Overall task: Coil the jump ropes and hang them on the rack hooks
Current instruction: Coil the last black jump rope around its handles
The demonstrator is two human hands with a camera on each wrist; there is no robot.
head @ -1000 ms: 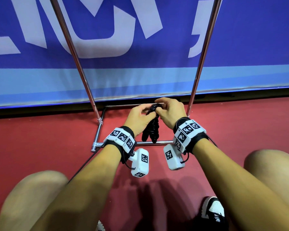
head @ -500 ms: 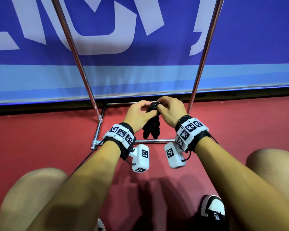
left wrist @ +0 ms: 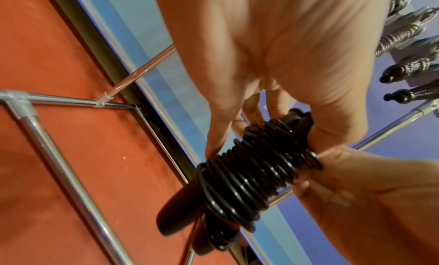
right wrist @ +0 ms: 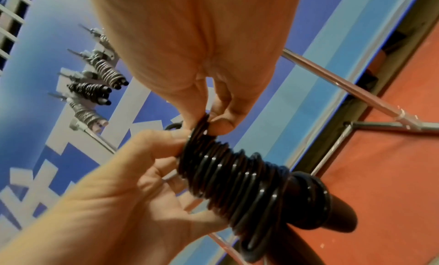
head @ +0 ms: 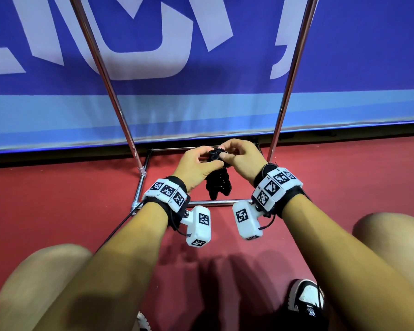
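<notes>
While three wound bundles (right wrist: 87, 90) already hang on the rack (head: 105, 75), both hands (head: 195, 163) (head: 243, 157) pinch the black rope (left wrist: 251, 167) coil's top, tucking it before hanging.

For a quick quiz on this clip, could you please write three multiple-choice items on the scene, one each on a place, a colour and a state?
1. Where is the rope being held?
A. above the rack base
B. on a knee
C. on a hook

2. What colour is the floor?
A. green
B. red
C. grey

3. What state is the held rope in?
A. lying straight
B. knotted in a bow
C. wound in tight coils round its handles

Answers:
1 A, the left hand and right hand hold it over the base bars.
2 B, the head view shows red flooring.
3 C, the wrist views show stacked black turns, with a handle end sticking out.
</notes>
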